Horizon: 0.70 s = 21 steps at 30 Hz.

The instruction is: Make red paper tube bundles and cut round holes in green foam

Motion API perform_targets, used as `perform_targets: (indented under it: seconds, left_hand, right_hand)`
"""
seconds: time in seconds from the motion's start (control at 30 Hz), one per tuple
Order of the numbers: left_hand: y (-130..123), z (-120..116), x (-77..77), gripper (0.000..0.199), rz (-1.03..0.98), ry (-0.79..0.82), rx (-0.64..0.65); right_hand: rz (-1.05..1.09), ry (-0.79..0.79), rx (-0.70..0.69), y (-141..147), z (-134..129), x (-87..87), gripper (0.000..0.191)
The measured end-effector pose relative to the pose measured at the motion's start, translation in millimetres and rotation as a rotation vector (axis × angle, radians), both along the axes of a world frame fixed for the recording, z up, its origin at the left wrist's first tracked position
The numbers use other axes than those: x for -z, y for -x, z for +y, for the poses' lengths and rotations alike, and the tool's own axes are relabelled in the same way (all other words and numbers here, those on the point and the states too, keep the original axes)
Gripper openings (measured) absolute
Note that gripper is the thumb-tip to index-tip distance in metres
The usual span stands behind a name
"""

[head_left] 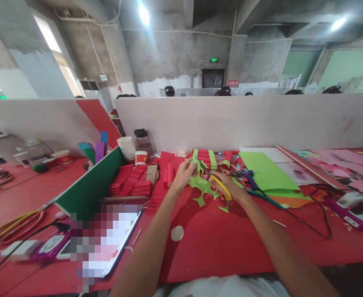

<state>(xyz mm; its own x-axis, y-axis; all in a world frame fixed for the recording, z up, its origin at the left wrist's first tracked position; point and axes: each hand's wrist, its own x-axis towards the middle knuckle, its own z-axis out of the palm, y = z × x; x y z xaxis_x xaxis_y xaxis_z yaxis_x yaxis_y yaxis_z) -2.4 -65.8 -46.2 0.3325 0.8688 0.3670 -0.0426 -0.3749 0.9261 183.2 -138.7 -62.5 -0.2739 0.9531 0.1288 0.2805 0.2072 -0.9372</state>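
My right hand (223, 187) is closed round the yellow handles of a pair of scissors (227, 192), whose dark blades point up and to the left. The blades lie over a light green paper (203, 187) full of cut-out holes. My left hand (185, 172) pinches the upper left part of that green paper, close to the blade tips. Behind it lie red rolls (203, 156) with green strips across them. On the red table (212, 247) below my hands is a small white disc (177, 233).
Stacked red paper pieces (132, 181) and a green divider (91, 185) stand to the left, with a tablet (116, 243) nearer. To the right are a blue glue gun (248, 178), green sheets (268, 171) and a purple power strip (351, 212). A white partition (246, 121) rises behind.
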Motion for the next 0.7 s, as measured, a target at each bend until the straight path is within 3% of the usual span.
perform_targets:
  seconds: [0.33, 0.7]
  left_hand:
    - [-1.3, -5.3, -2.7, 0.023, 0.025, -0.003, 0.016]
    - [-1.4, -2.9, -0.8, 0.023, 0.033, -0.008, 0.018]
  right_hand:
    - [-0.006, -0.001, -0.008, 2.0, -0.2, 1.6, 0.061]
    - [0.049, -0.009, 0.013, 8.7, -2.3, 0.5, 0.04]
